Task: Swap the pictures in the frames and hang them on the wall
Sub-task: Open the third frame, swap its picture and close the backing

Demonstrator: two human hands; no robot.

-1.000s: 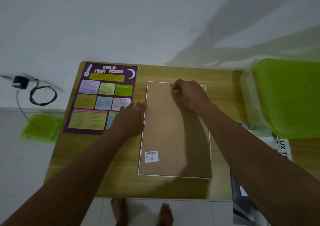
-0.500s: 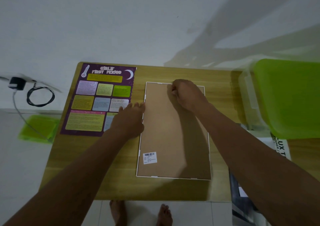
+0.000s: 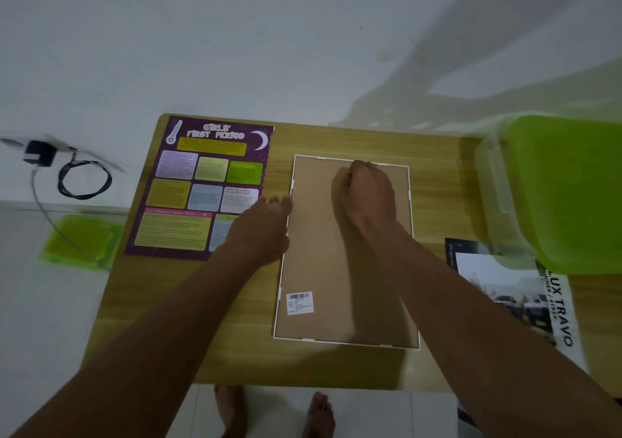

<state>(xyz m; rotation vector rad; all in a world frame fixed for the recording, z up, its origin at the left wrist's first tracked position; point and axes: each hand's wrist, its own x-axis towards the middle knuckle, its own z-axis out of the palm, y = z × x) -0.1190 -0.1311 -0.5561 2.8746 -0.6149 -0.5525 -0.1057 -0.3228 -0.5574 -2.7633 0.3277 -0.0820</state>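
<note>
Wooden table (image 3: 232, 343), frame (image 3: 323, 262) near front edge

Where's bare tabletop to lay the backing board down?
Free: the wood strip between the frame and the green-lidded bin; the far strip beyond the frame; the near edge below the purple poster. Crowded: the left hand sits in the poster-frame gap; the car poster covers the right near corner.

Dim, greenish-grey light. Soft shadows lie across the frame back (image 3: 323, 252) and the wall (image 3: 471, 67). My view bends at the edges; charger (image 3: 38, 155) at left smeared by blur.
</note>
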